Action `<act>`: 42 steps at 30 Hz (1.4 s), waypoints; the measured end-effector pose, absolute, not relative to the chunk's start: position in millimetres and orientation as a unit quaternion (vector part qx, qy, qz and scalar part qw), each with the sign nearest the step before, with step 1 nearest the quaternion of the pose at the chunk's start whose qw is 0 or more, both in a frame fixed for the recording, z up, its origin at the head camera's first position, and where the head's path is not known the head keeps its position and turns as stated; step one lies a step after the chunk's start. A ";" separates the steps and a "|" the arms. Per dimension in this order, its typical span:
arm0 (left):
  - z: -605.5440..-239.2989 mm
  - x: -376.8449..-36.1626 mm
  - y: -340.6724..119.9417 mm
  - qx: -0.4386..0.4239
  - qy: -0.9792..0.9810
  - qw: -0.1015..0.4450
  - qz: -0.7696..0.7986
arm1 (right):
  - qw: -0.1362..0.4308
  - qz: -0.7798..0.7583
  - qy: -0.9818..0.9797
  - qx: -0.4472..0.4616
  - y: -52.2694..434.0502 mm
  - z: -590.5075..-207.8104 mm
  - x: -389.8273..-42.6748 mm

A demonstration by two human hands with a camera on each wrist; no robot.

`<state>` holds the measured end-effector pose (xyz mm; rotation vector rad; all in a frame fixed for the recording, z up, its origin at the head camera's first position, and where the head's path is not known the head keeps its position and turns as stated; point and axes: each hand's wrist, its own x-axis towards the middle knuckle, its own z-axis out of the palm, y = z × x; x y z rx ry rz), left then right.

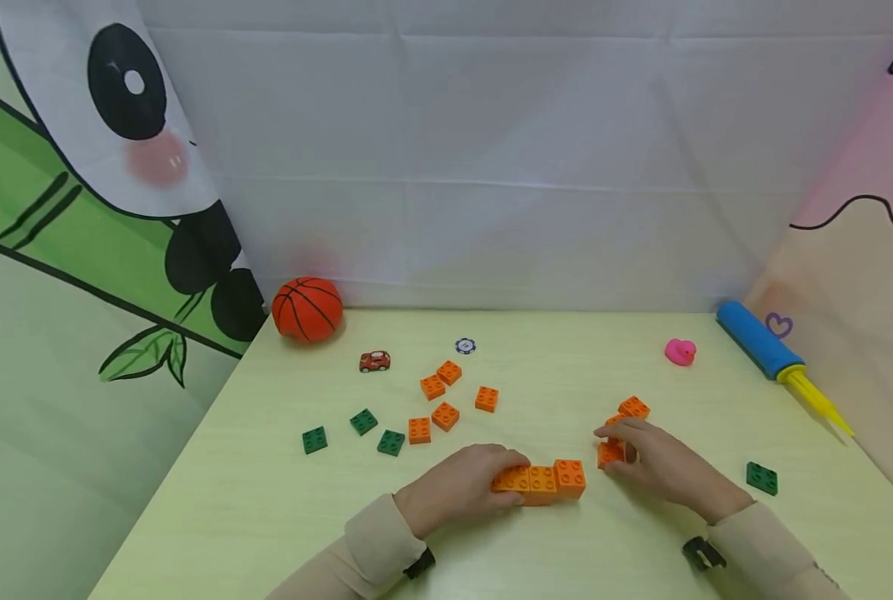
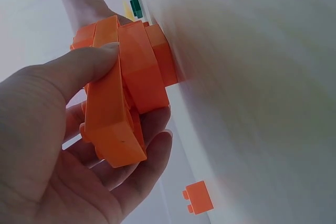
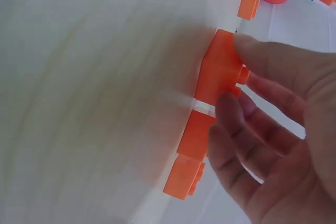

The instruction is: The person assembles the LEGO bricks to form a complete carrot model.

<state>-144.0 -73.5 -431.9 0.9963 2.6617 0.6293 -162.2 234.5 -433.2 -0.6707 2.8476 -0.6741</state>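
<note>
In the head view, my left hand grips a joined row of orange toy bricks near the front middle of the table. The left wrist view shows the thumb pressed on the side of this stepped brick assembly, with fingers curled behind it. To the right, my right hand pinches a single orange toy brick between thumb and fingertips, low over the tabletop. Just beyond it lies another orange brick, with one more partly hidden by the fingers. In the right wrist view, the pinched brick has its studs facing the palm.
Several loose orange bricks and green bricks lie left of centre; one green brick is at right. Farther back are a small basketball, toy car, poker chip, pink duck and blue-yellow pump toy.
</note>
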 end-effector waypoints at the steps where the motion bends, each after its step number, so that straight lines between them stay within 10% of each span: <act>1: -432.0 -143.9 -73.3 0.340 0.908 0.115 0.215 | 0.082 -0.227 0.945 -0.220 234.6 -433.2 -162.1; 16: -433.5 -144.0 -74.2 0.344 0.908 0.108 0.215 | -0.049 -0.300 0.891 -0.338 202.4 -412.8 -136.9; 42: -433.3 -142.2 -73.9 0.329 0.907 0.112 0.237 | 0.004 -0.258 0.892 -0.371 167.4 -422.8 -131.4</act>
